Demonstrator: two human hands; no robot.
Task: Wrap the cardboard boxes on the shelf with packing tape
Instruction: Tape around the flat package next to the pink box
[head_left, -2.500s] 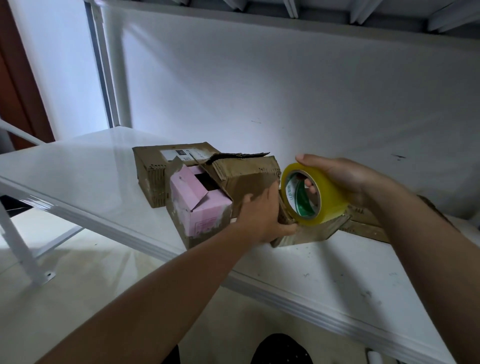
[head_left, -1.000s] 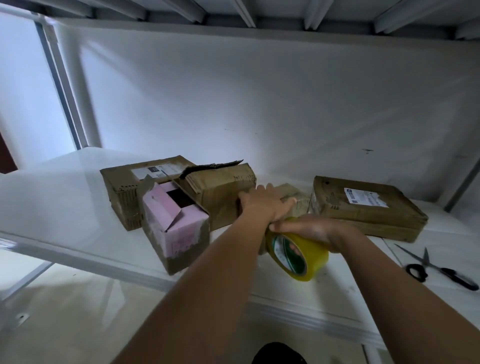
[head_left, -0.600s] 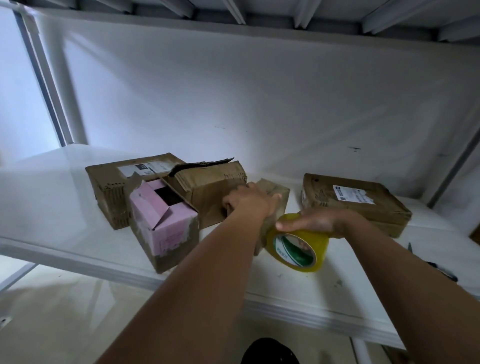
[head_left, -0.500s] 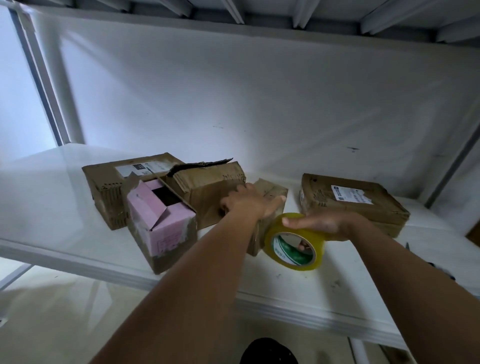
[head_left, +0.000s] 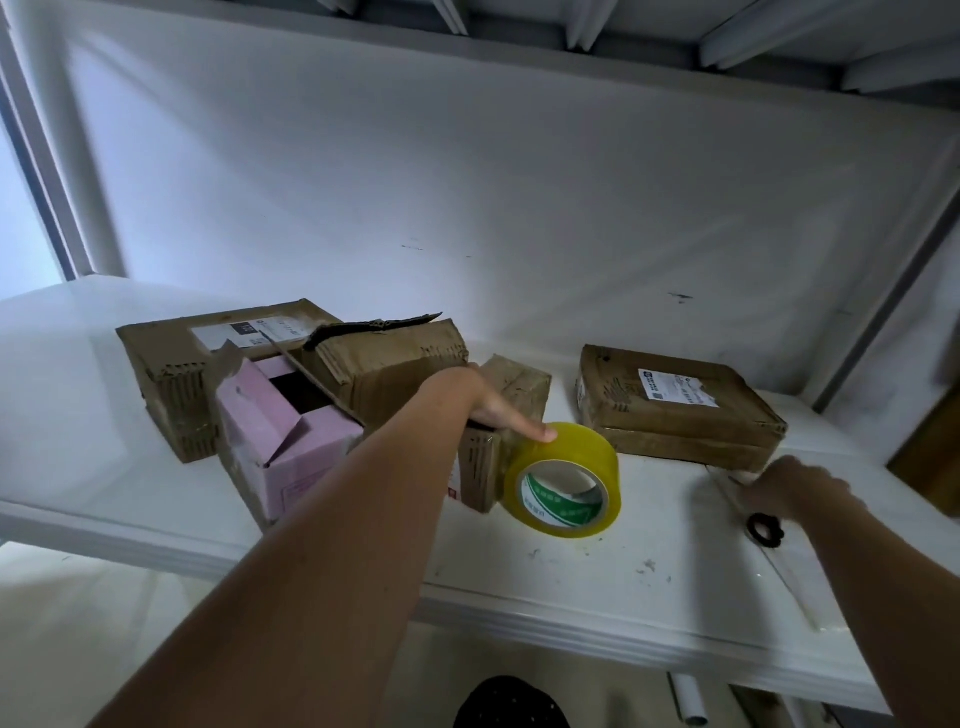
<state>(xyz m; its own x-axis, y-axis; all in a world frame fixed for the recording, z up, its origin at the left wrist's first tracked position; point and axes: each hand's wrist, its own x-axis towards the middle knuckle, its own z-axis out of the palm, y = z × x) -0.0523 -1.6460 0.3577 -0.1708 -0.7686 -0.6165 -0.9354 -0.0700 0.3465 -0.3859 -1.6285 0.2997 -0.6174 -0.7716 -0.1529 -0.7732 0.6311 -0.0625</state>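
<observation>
Head view, tape: I saw the yellow roll of packing tape (head_left: 563, 480) standing on edge on the white shelf (head_left: 597, 587), its green-printed core facing me, touching the small cardboard box (head_left: 506, 431).
Head view, boxes: the small box stood mid-shelf; a flat labelled box (head_left: 675, 413) lay to its right, and an opened box with a pink carton (head_left: 285, 447) stood to the left, in front of another labelled box (head_left: 208, 353).
Head view, left hand (head_left: 493, 405): it lay over the small box, thumb stretched onto the roll's top.
Head view, right hand (head_left: 784, 483): it had let go of the roll, fingers curled down at the scissors (head_left: 763, 527); I could not tell whether it gripped them.
</observation>
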